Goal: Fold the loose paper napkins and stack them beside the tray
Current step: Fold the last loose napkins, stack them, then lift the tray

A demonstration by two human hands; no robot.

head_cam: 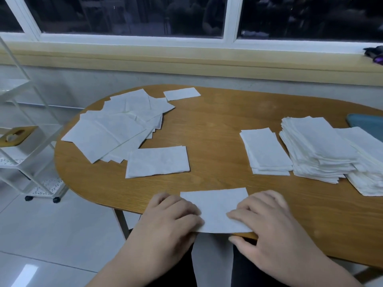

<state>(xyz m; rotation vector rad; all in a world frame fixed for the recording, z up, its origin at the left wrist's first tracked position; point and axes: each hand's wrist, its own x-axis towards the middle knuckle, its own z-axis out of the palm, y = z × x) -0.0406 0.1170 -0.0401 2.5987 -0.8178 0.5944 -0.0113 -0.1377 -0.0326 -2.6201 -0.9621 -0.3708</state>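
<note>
Napkin [215, 208] at near edge; loose napkins [116, 129] left, stacks [317, 148] beside tray [366, 121].

Two hands, the left hand [172, 218] and the right hand [269, 222], and one napkin [215, 206] under their fingers. Two single folded napkins: near one [157, 161], far one [182, 93]. One loose pile [112, 129] of unfolded sheets, too overlapped to count. Three stacks: low stack [266, 150], tall stack [317, 141], edge stack [366, 158]. One blue tray [362, 121], one surface [217, 121], one white trolley [47, 184]
</note>
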